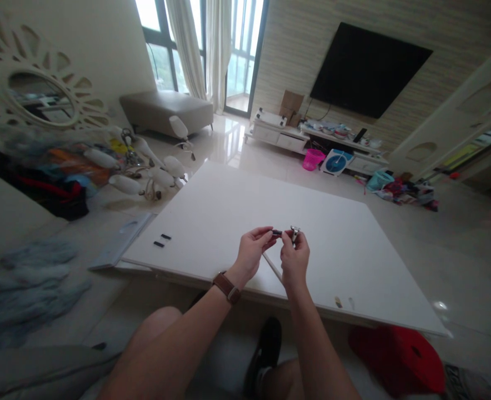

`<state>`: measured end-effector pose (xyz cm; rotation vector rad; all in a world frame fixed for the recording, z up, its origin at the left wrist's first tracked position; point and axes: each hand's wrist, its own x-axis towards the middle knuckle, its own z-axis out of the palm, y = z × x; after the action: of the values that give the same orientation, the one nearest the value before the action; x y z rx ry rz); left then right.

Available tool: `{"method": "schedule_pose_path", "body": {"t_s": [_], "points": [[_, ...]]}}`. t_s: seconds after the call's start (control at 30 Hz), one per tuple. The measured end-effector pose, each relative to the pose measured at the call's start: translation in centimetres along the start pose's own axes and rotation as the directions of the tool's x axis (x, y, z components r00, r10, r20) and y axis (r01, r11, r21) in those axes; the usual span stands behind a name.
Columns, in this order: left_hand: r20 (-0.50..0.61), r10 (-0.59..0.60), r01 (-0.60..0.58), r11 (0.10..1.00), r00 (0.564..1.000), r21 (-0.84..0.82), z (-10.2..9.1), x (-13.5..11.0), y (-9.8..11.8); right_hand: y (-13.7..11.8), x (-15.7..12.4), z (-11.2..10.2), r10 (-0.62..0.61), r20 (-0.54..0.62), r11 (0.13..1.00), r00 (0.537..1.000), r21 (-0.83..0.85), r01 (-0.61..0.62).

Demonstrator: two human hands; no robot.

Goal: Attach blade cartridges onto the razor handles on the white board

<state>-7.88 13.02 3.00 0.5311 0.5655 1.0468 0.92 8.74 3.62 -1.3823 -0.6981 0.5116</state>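
Note:
I hold both hands together above a large white board (229, 216) that lies flat in front of my knees. My left hand (252, 251), with a brown watch strap on the wrist, pinches a small dark piece (276, 233) at its fingertips. My right hand (294, 257) pinches a small metal fitting (295, 231) right beside it, and the two parts touch or nearly touch. A thin pale rod (271, 265) lies on the board beneath my hands. Two small dark pieces (162, 240) rest on the board's left side.
A chandelier with white lamp shades (145, 172) lies on the floor to the left, next to bright clutter. A red stool (399, 355) sits at lower right. Beyond the board stand a low TV cabinet (295, 139), a pink basket (312, 159) and a grey bench (166, 111).

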Motion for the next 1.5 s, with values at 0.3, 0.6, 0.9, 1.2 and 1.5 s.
{"method": "schedule_pose_path", "body": {"t_s": [0.3, 0.6, 0.9, 1.2, 1.5], "points": [[-0.061, 0.078, -0.079, 0.997, 0.995, -0.023, 0.1, 0.4, 0.4, -1.0, -0.6, 0.2, 0.104, 0.099, 0.986, 0.990, 0.121, -0.115], [-0.073, 0.094, -0.096, 0.995, 0.993, -0.015, -0.1, -0.4, -0.5, -1.5, -1.9, -0.6, 0.096, 0.119, 0.988, 0.988, 0.113, -0.109], [-0.064, 0.107, -0.110, 0.993, 0.992, -0.044, 0.1, 0.5, 0.3, -1.1, -0.8, -0.1, 0.107, 0.114, 0.980, 0.988, 0.158, -0.125], [-0.037, 0.085, -0.086, 0.996, 0.996, -0.037, 0.5, 0.1, 0.5, -0.9, -0.7, 0.0, 0.107, 0.108, 0.987, 0.988, 0.111, -0.119], [0.049, 0.099, -0.102, 0.993, 0.994, 0.052, 0.0, -1.4, 0.4, -0.6, -1.4, 0.2, 0.017, 0.088, 1.000, 0.996, 0.010, -0.018]]}}
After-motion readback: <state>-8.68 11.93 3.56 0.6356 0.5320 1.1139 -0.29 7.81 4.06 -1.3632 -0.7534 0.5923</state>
